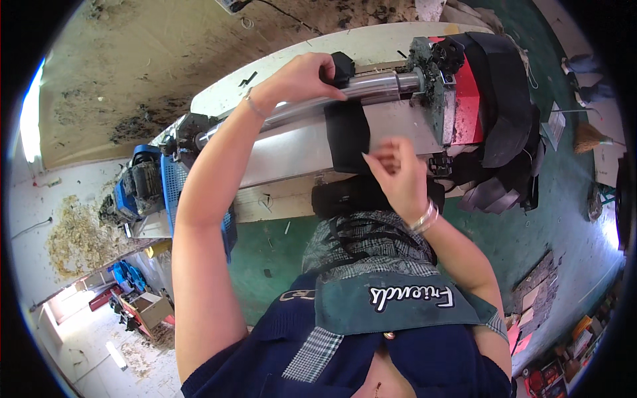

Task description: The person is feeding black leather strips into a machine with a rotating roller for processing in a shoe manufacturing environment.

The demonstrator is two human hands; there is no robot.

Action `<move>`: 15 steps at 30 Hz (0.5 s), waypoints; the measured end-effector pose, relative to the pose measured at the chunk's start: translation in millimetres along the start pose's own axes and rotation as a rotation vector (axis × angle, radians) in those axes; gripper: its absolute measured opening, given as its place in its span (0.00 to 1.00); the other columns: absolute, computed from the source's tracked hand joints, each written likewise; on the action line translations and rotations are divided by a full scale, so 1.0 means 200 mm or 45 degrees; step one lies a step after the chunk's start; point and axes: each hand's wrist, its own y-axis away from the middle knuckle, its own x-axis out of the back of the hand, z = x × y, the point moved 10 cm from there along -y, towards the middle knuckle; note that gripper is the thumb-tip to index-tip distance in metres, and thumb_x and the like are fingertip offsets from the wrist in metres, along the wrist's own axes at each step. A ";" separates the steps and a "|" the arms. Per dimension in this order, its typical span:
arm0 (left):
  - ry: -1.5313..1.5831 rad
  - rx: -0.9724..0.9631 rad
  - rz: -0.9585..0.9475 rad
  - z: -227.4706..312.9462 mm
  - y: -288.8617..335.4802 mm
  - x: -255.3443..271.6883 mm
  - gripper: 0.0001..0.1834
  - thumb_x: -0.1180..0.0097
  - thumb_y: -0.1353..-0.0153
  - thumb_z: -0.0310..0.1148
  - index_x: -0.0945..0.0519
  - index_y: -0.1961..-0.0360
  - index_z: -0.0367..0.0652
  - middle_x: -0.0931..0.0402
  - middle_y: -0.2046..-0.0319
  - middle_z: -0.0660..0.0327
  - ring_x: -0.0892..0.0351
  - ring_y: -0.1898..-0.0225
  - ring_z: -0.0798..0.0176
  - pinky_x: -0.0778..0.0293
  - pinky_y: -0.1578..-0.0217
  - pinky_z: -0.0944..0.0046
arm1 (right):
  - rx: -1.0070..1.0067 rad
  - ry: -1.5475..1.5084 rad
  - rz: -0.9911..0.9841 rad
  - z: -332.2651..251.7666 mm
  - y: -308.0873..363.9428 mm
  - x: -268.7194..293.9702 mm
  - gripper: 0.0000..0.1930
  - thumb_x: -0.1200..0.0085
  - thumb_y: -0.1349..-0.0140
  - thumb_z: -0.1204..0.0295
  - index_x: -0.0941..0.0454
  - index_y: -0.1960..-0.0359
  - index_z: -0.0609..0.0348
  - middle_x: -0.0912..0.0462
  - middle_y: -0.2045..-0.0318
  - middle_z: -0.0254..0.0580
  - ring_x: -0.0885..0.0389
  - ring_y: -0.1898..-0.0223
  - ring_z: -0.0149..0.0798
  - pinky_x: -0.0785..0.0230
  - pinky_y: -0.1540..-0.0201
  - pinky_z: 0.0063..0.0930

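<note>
My left hand (302, 76) reaches up and grips the top of a black strip of material (346, 132) where it passes over a shiny steel roller (371, 89) of a machine. My right hand (397, 174) pinches the lower edge of the same black strip, fingers closed on it, just above a stack of black pieces (352, 197) on the white table (279, 199). The strip hangs flat against the machine's grey metal plate (285, 156).
A red and green machine head (458, 93) draped with more black strips (507, 99) stands at the right. A blue motor (142, 182) sits at the left end. Green floor (531, 245), a broom (587, 136), wood shavings (76, 232) and boxes (570, 345) lie around.
</note>
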 end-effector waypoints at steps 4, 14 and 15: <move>0.159 -0.269 0.284 0.25 0.16 0.25 0.10 0.37 0.49 0.21 0.27 0.69 0.37 0.30 0.78 0.60 0.32 0.74 0.68 0.32 0.70 0.66 | 0.181 0.546 -0.469 0.39 0.20 -0.26 0.16 0.41 0.42 0.68 0.29 0.55 0.63 0.18 0.66 0.49 0.16 0.64 0.42 0.24 0.61 0.37; -0.222 -0.198 0.644 0.72 0.20 1.00 0.12 0.43 0.50 0.17 0.21 0.62 0.34 0.19 0.66 0.49 0.18 0.63 0.57 0.24 0.60 0.63 | 0.773 1.169 -0.630 0.73 0.19 -0.66 0.11 0.54 0.45 0.65 0.18 0.68 0.46 0.17 0.64 0.43 0.20 0.55 0.43 0.36 0.44 0.42; -0.321 -0.074 0.781 0.76 0.24 1.07 0.12 0.40 0.51 0.19 0.21 0.63 0.35 0.19 0.66 0.49 0.18 0.62 0.55 0.25 0.59 0.63 | 0.777 1.175 -0.612 0.71 0.19 -0.65 0.11 0.54 0.45 0.65 0.18 0.68 0.46 0.17 0.64 0.43 0.20 0.55 0.43 0.36 0.44 0.42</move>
